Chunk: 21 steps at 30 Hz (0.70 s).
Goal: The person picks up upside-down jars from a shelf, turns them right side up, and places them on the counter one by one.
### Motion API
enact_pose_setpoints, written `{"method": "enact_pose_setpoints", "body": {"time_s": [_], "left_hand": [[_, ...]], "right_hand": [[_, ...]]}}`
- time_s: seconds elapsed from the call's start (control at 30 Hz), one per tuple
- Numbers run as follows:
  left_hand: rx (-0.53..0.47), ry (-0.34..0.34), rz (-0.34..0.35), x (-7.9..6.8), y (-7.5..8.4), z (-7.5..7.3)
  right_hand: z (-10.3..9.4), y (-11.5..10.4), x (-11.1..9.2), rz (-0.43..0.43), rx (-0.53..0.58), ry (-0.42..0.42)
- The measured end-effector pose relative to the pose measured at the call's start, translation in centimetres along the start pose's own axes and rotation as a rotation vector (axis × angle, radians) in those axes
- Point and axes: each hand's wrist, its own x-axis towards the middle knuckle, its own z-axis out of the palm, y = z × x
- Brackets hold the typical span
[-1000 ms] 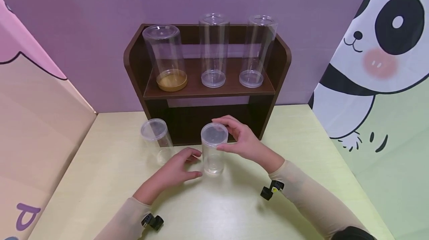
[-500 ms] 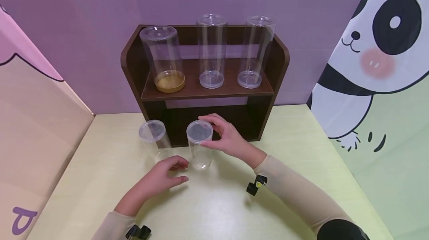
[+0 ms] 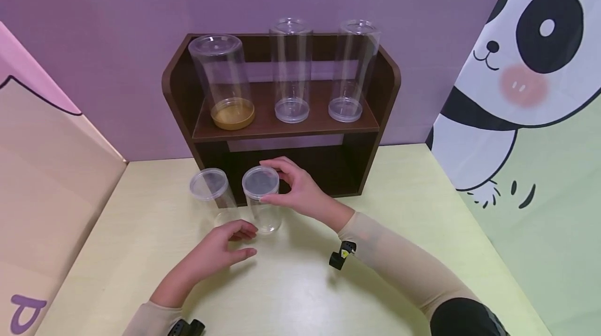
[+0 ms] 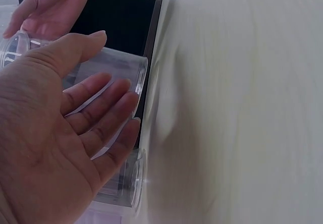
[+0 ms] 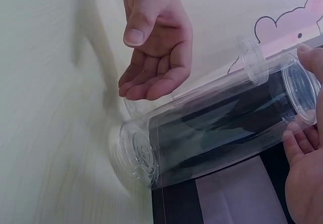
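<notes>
A clear lidded plastic jar stands upright on the table in front of the shelf. My right hand grips it near its lid, thumb on the near side and fingers behind. Just left of it stands a second clear lidded jar, slightly apart. My left hand is beside the held jar's lower part, fingers loosely bent and thumb spread, holding nothing. In the left wrist view that palm faces the held jar. The right wrist view shows the jar between both hands.
A dark brown two-tier shelf stands behind the jars. Its upper tier carries a wide clear jar with a gold base and two narrower clear jars. Printed panels flank the pale table and a purple backdrop hangs behind.
My right hand has moved the gripped jar left and a little back, close to the other jar. My left hand has drawn leftward alongside it. The head view has shifted slightly.
</notes>
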Motion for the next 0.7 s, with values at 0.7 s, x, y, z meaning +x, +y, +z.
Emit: {"method": "enact_pose_setpoints", "body": {"time_s": [0.7], "left_hand": [[-0.027,-0.035,0.008,-0.2,-0.5,0.4]], "right_hand": [[2.0,0.9,1.3,-0.038,-0.038,-0.001]]}}
